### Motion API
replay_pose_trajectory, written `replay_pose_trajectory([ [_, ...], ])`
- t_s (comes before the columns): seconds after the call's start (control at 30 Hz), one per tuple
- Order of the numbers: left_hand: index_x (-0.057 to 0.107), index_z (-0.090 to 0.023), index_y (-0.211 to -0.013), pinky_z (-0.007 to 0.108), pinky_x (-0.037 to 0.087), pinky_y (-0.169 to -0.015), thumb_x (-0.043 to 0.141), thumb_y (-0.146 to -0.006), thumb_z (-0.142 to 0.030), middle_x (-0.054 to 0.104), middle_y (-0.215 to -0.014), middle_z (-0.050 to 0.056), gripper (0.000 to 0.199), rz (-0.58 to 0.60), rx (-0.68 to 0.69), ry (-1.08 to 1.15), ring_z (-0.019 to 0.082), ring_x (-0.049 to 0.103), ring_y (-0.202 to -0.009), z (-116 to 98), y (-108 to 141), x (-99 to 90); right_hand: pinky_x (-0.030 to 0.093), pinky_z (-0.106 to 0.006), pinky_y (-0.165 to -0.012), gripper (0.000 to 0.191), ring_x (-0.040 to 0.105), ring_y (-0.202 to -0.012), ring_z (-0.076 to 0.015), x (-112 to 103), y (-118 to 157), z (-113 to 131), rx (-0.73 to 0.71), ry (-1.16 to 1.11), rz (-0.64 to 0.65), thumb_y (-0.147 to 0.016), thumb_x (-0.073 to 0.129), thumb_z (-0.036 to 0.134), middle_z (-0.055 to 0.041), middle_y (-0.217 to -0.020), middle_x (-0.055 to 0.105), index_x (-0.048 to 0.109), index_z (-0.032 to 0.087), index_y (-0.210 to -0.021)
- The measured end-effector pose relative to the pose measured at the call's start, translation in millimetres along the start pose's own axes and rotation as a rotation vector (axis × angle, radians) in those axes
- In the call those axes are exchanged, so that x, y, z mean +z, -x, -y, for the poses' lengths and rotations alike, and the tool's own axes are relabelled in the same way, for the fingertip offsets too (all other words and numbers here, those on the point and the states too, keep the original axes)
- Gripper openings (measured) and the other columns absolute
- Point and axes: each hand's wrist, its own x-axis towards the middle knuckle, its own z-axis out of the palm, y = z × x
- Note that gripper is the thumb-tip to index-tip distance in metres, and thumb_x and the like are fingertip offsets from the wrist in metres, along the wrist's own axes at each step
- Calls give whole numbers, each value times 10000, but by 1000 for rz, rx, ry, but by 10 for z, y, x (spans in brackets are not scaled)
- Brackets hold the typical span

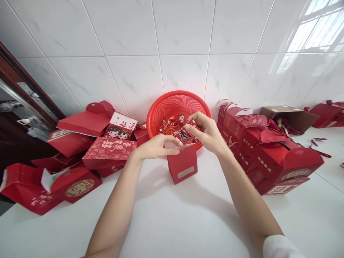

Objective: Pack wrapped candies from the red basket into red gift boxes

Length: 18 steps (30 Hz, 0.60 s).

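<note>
A small red gift box [182, 161] with an oval window stands upright on the white table, its top open. My left hand [156, 146] grips the box's upper rim between thumb and fingers. Just above the opening, my right hand [205, 130] pinches a red candy packet [185, 134] printed with a large black character. Right behind the box sits a red plastic basket [178, 96] with several wrapped candies [168, 125] in it, partly covered by my hands.
Several red gift boxes [77, 122] are piled at the left. A row of closed red boxes [258, 150] stands at the right, beside an open cardboard box [290, 116] with dark red ribbons. A tiled wall [182, 28] rises behind; a dark door [21, 118] is at far left.
</note>
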Motion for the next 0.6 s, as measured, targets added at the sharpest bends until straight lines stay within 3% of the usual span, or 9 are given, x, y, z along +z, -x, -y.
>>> replay_pose_trajectory([
  [0.1, 739, -209, -1075, 326, 527, -927, 678, -848, -523, 752, -1125, 46, 393, 36, 0, 39, 249, 677, -1057, 0, -5, 3, 341, -268, -594, 214, 404, -641, -117, -6, -2, -12, 6, 4, 3, -881, 660, 348, 32, -705, 472, 521, 205, -802],
  [0.3, 722, -211, -1128, 376, 539, -904, 780, -738, -514, 747, -1107, 43, 497, 76, -102, 79, 290, 672, -1064, 19, -11, -4, 350, -268, -589, 234, 413, -637, -121, -20, 2, -19, 18, 8, 41, -882, 661, 378, 32, -699, 469, 516, 212, -804],
  [0.47, 643, -229, -1285, 410, 476, -1050, 807, -718, -438, 685, -1293, 61, 626, 79, -28, 193, 308, 570, -1280, 48, -41, 5, 385, -268, -614, 171, 472, -676, -122, 2, 12, -31, 38, 30, 155, -904, 617, 340, 15, -782, 548, 527, 208, -841],
  [0.6, 590, -230, -1353, 405, 466, -1067, 812, -714, -416, 625, -1388, 72, 701, 111, -40, 236, 302, 550, -1315, 92, -52, 0, 381, -267, -611, 131, 481, -674, -118, 17, 16, -55, 45, 94, 235, -920, 585, 297, 14, -798, 564, 534, 200, -849],
])
